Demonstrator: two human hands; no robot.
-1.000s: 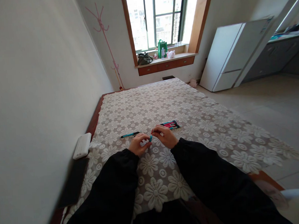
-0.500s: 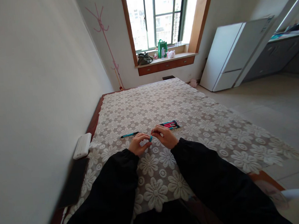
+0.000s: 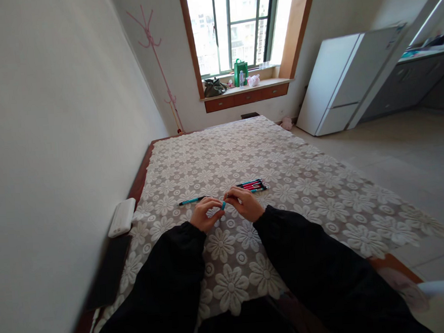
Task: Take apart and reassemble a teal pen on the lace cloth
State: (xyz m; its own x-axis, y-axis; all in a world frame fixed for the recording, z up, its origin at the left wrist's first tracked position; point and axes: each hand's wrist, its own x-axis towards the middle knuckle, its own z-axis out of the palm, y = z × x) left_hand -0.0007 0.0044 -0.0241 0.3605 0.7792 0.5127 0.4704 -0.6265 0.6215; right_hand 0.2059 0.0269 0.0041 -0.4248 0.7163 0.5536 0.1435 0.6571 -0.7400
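Observation:
Between thumb and fingertips, my left hand [image 3: 206, 215] pinches a small teal piece [image 3: 223, 205], too small to name for certain. My right hand [image 3: 244, 203] is closed in a pinch right beside it, its fingertips near or touching the piece; what they hold, if anything, is hidden. Just beyond my left hand lies a blue and black pen [image 3: 191, 201], its right end partly behind the fingers. Past my right hand several red, blue and black pens [image 3: 257, 185] lie side by side, partly covered by the hand.
A patterned lace cloth [image 3: 222, 245] covers the table. Along the left edge sit a white power bank [image 3: 122, 217] and a dark flat slab [image 3: 109, 270] with a white cable. Farther off are a pink coat stand [image 3: 158, 59], a window sill with bags, and a white fridge [image 3: 332, 85].
Almost nothing differs. Both hands stay in place, and the teal piece has shifted very slightly in the left fingertips.

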